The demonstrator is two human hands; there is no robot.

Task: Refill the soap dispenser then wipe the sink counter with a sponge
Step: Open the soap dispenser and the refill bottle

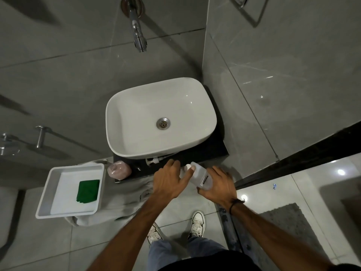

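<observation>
the clear refill bottle (pixel 201 176) lies tilted over the counter's (pixel 214 151) front edge, gripped around its base by the right hand (pixel 218 184); the left hand (pixel 170 179) pinches its white cap. the pink soap dispenser (pixel 119 170) stands at the front left corner, its pump (pixel 154 159) lying beside the sink (pixel 121 137). the green sponge (pixel 88 191) rests in a white tray (pixel 46 184) further left.

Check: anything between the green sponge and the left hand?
Head view: the pink soap dispenser stands between the sponge and the left hand, at the dark counter's left end.

both hands (pixel 170 180) on refill bottle (pixel 201 178) beside white sink (pixel 136 145)
</observation>
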